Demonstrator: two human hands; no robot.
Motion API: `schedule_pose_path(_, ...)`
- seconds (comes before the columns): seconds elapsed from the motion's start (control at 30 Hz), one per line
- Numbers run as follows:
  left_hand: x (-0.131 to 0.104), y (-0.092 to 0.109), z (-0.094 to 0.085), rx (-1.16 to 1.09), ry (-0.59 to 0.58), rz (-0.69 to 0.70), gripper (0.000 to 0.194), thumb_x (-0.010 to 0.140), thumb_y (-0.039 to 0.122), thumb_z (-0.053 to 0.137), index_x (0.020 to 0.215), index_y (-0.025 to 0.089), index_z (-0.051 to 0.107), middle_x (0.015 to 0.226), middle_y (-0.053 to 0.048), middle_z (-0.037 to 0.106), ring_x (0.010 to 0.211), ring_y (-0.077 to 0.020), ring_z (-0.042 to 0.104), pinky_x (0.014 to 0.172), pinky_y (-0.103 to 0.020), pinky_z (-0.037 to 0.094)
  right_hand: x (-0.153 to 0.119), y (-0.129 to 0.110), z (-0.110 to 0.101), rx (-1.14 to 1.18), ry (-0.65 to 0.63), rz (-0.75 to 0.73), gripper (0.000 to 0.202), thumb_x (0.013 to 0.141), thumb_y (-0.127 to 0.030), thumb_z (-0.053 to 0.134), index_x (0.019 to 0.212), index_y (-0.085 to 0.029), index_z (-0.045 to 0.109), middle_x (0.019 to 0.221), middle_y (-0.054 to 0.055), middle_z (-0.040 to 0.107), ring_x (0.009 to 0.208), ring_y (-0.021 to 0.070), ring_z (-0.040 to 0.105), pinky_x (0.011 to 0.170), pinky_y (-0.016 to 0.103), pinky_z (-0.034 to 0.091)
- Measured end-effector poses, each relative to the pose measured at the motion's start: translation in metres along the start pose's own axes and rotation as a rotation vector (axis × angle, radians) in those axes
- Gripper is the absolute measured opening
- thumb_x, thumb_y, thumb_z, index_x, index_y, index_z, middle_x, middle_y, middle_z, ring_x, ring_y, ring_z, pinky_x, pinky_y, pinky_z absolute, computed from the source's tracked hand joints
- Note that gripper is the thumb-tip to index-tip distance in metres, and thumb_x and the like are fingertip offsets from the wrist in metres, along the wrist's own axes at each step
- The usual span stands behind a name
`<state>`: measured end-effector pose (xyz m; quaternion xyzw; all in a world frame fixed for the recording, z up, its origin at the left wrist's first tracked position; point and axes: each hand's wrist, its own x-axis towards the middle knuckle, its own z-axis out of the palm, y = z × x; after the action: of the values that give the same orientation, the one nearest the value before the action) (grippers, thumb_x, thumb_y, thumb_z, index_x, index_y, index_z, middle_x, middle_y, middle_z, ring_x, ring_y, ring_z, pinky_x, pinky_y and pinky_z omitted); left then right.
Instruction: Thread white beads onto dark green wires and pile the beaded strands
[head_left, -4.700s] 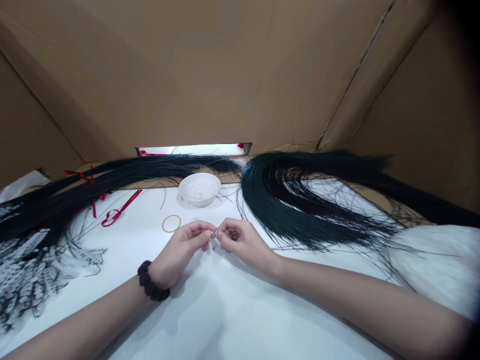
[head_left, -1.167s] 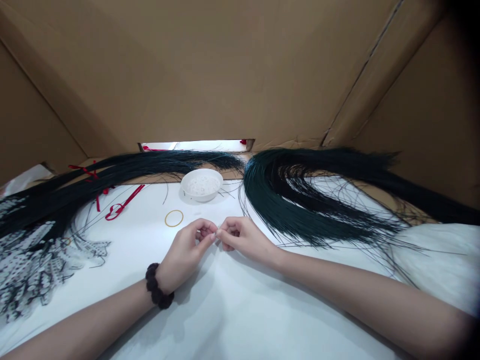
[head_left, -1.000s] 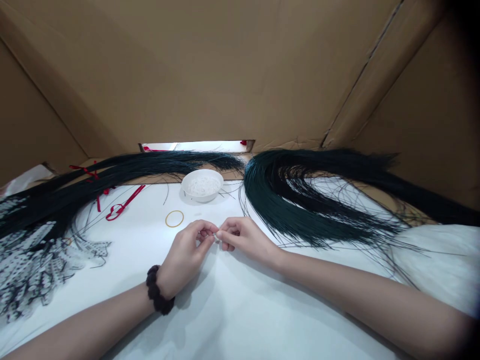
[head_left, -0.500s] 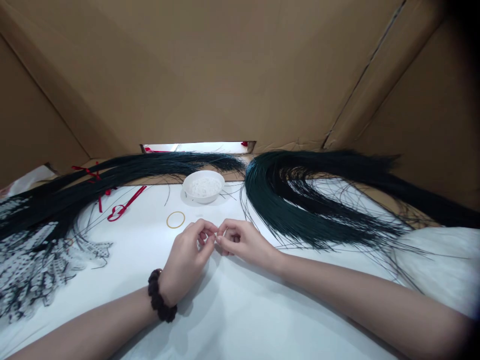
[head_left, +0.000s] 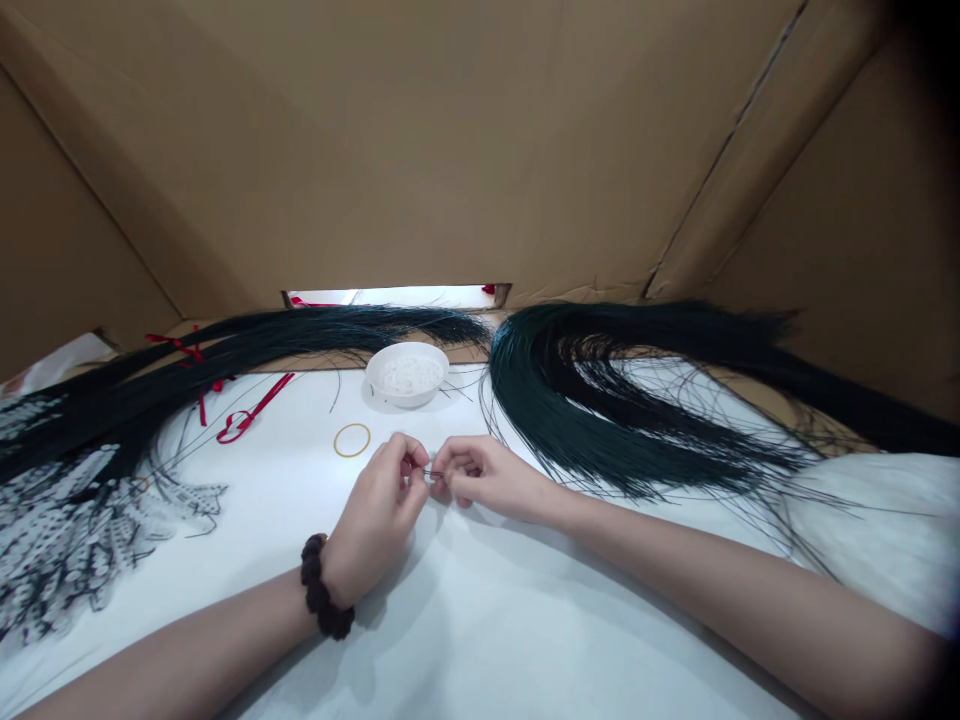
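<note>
My left hand [head_left: 381,507], with a dark band at the wrist, is closed in a pinch on a thin dark strand [head_left: 433,473]. Facing it, my right hand [head_left: 495,480] pinches the same strand, which shows in the small gap between the fingertips. Any small piece on the strand is too tiny to make out. Behind my hands stands a white bowl [head_left: 407,375] holding small whitish pieces. A yellow ring-shaped band [head_left: 352,440] lies flat to the left of my fingers.
Dark strand bundles lie at the left [head_left: 247,350] and, bent in a loop, at the right [head_left: 540,400]. White-patterned strand ends [head_left: 82,530] spread at far left, near a red ribbon [head_left: 259,408]. Cardboard walls [head_left: 420,150] enclose the back. A whitish bag [head_left: 885,520] sits at right.
My fingertips have moved slightly apart, and a short length of dark strand now shows between them. The bowl and the bundles have not moved.
</note>
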<state>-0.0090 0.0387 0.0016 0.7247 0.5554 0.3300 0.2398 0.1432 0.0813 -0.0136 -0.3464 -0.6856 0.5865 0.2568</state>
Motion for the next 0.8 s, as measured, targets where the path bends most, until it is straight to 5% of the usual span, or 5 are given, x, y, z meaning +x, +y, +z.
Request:
schedule_pose_path(0.33,0.000,0.000,0.005,0.024,-0.035,0.029,0.009,0.078,0.014,0.035,0.083,0.019,0.041,0.078,-0.002,0.050,0.071,-0.0159,0.048,0.059,-0.027,0.037,0.000,0.000,0.004,-0.003,0.073,-0.023,0.014,0.073,-0.026,0.051,0.068,-0.013,0.051,0.059,0.000,0.051,0.047,0.0060,0.046,0.043,0.017,0.034)
schedule_pose_path(0.8,0.000,0.000,0.003,0.033,-0.064,0.055,0.012,0.075,0.012,0.034,0.078,0.019,0.043,0.076,-0.002,0.051,0.073,-0.0175,0.048,0.063,-0.030,0.038,0.000,-0.002,-0.007,0.017,-0.117,-0.024,0.016,0.076,-0.029,0.051,0.075,-0.013,0.054,0.060,-0.001,0.056,0.047,0.0055,0.045,0.046,0.017,0.037)
